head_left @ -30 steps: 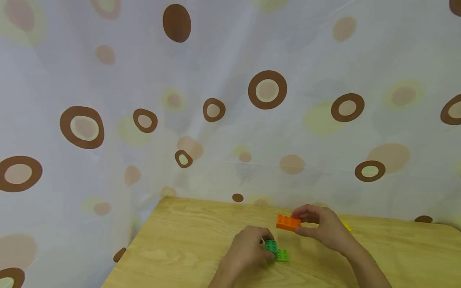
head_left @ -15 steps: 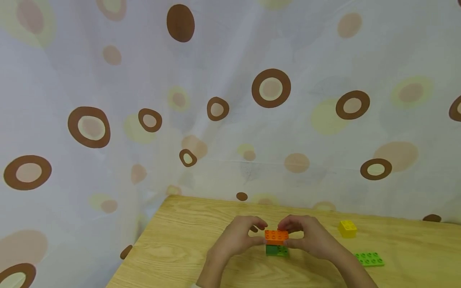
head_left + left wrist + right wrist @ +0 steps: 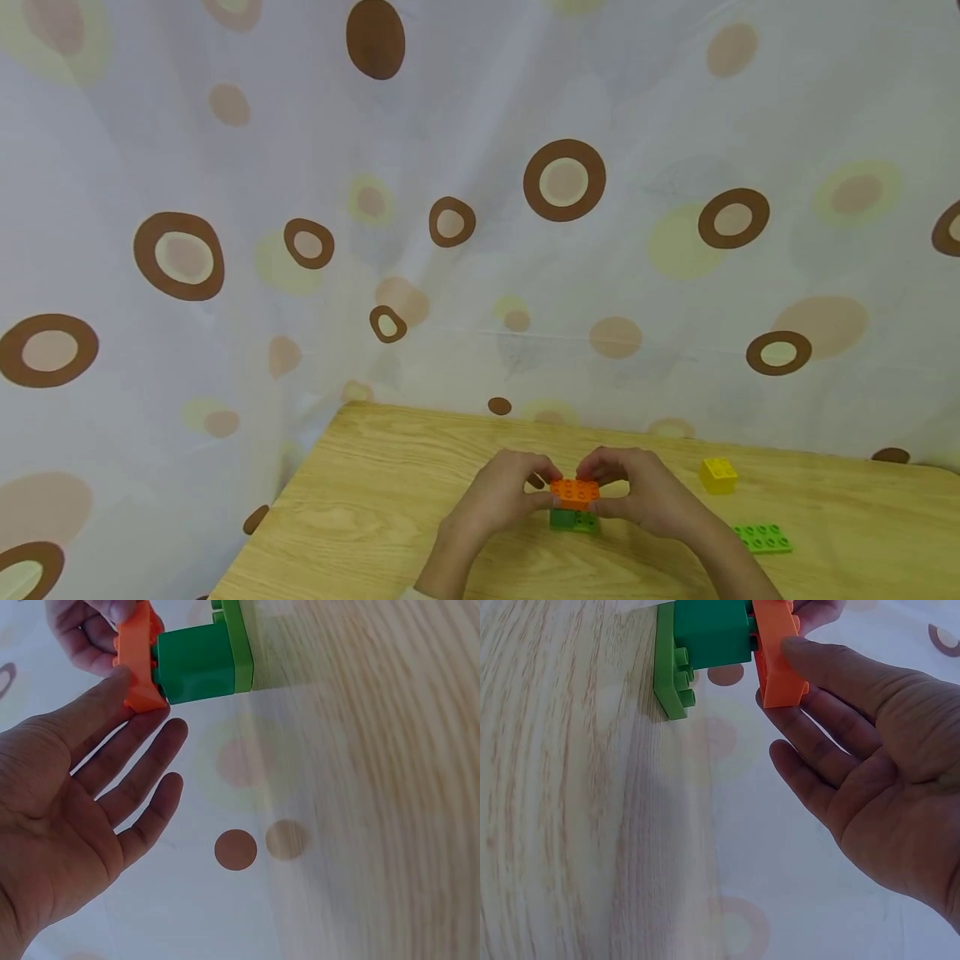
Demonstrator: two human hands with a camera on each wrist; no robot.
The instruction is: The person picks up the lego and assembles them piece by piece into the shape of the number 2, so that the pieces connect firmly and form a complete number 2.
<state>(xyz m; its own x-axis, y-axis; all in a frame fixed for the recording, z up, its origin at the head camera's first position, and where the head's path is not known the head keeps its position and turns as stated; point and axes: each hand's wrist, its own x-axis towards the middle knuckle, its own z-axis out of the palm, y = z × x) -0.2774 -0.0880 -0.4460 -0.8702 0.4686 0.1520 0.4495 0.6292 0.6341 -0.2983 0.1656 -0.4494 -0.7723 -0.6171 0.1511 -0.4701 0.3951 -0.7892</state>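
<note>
Between my two hands is an orange toy building brick (image 3: pixel 576 493), two studs wide. My left hand (image 3: pixel 504 493) pinches its left end between thumb and fingers. At the other end, the thumb and fingers of my right hand (image 3: pixel 637 493) pinch it too. Directly under it sits a dark green brick (image 3: pixel 196 664), fixed at one end of a light green flat brick (image 3: pixel 667 667) on the table. In the wrist views the orange brick is slightly tilted, right at the green brick's studs. Bare studs of the light green piece show below the orange brick's overhanging right part.
A yellow brick (image 3: pixel 718 476) stands on the wooden table (image 3: pixel 375 500) to the right, farther back. Nearer, another light green flat brick (image 3: pixel 763 538) lies beside my right forearm. A curtain (image 3: pixel 480 275) with brown circles hangs behind and along the table's left side.
My right hand has brought the orange brick left and down over the dark green one. My left hand has shifted from the green brick to the orange brick's left end.
</note>
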